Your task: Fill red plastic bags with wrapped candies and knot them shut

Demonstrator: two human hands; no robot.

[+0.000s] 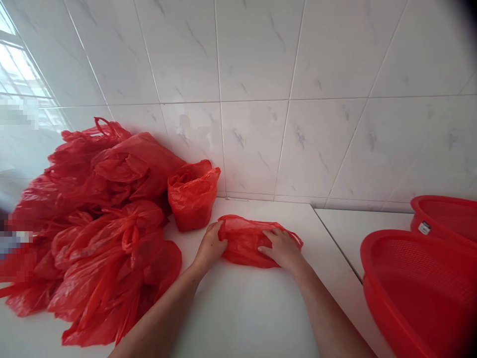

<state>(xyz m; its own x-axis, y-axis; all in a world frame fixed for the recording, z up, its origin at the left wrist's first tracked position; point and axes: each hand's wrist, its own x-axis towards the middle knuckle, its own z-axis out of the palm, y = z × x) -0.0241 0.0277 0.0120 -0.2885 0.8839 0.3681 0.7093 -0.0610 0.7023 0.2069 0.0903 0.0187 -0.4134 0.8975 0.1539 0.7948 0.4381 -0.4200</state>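
Observation:
A red plastic bag [242, 243] lies flattened lengthwise on the white table top, its handle loop sticking out at the right end. My left hand [211, 247] grips the bag's left end, thumb on top and the other fingers partly hidden behind the edge. Over the right half, my right hand [282, 248] bends its fingers onto the plastic, with the thumb a little apart from them. Just behind my left hand stands an upright red bag [194, 199] with an open, crumpled top.
A large heap of red plastic bags [104, 199] covers the left side. To the right, two red plastic baskets [383, 293] stand on a second white surface, past a seam [337, 243]. A tiled wall [257, 144] closes off the back.

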